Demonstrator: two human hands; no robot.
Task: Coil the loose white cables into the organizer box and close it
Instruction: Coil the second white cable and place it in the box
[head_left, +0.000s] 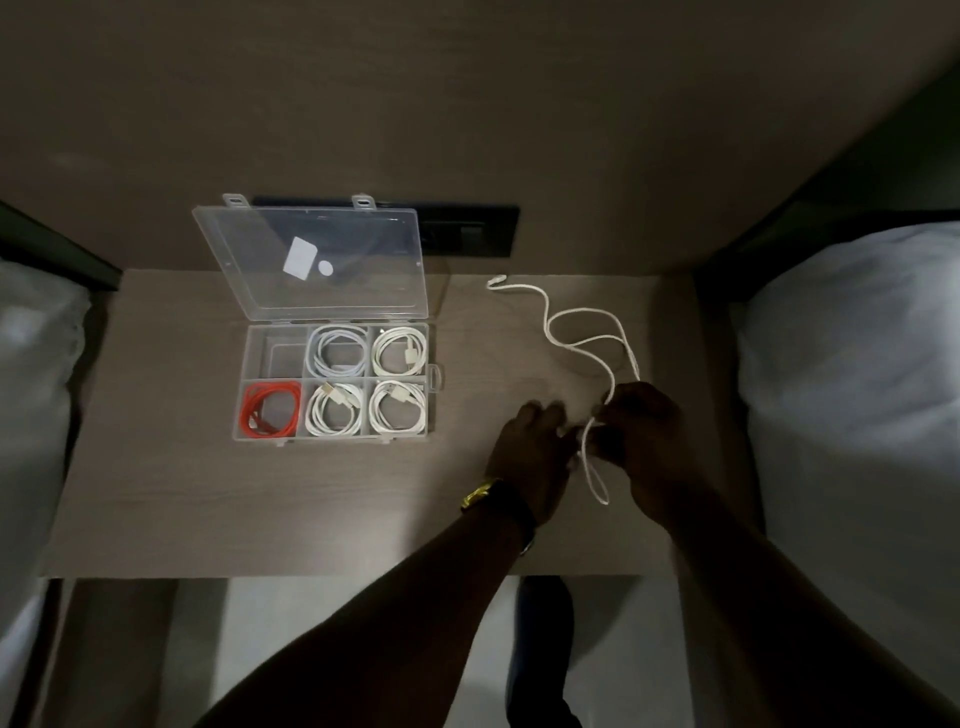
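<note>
Right hand: the right hand (649, 441) pinched the cable (587, 340) between thumb and fingers where the loose run came down to it, probably to feed slack into the coil.
Left hand: the left hand (535, 457) had its fingertips closed on the same cable just beside the right; it seemed to be pinching the top of the loop so the turn would not spring open, though the dim light blurred the grip.
Cable: white, partly on the desk (260, 499) to the right of the box (332, 439). One narrow loop hung between the hands, and the rest snaked away across the desk to a plug end (496, 282) near the wall.
Box: it stood open, well apart from the hands, its clear lid (332, 249) tilted back toward the wall so every compartment could be reached.
Compartments: four held white coils and the near-left one a red cable (270, 410). The far-left slot (278, 353) looked empty, and I judged it the likely place for this cable.
Progress: only the first turn was formed, and most of the length lay uncoiled. Tucking it in and closing the lid were not yet done.
Risk: a springy cable could unwind if either pinch slackened.
Surroundings: a bed (857, 364) lay on the right side of the desk.
</note>
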